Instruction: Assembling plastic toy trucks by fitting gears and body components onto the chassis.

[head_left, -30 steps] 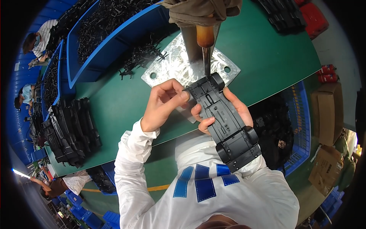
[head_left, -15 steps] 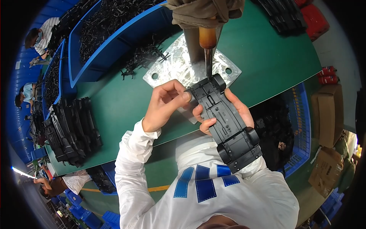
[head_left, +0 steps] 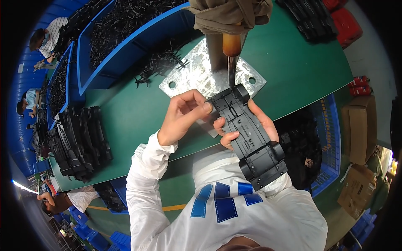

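A black plastic toy-car chassis (head_left: 249, 133), underside up, slants across the middle. My right hand (head_left: 265, 121) grips it from beneath, with fingertips curled over its left edge and the thumb side along its right edge. My left hand (head_left: 181, 115) is closed at the chassis's far left corner, thumb and forefinger pressed at the wheel arch; a small part between them cannot be made out. A metal tool tip (head_left: 232, 73) with an amber handle (head_left: 231, 45) comes down from a cloth-wrapped holder (head_left: 228, 16) and meets the chassis's far end.
Behind the chassis lies a shiny metal plate (head_left: 190, 79) on the green table (head_left: 138, 121). Small black parts (head_left: 153, 67) are scattered near a filled blue bin (head_left: 121, 52). Stacked black parts (head_left: 79, 144) stand left. A blue crate (head_left: 333, 138) sits right. Other people work far left.
Both hands keep their hold on the chassis, and its far end stays at the tool tip. The whole view has shifted slightly.
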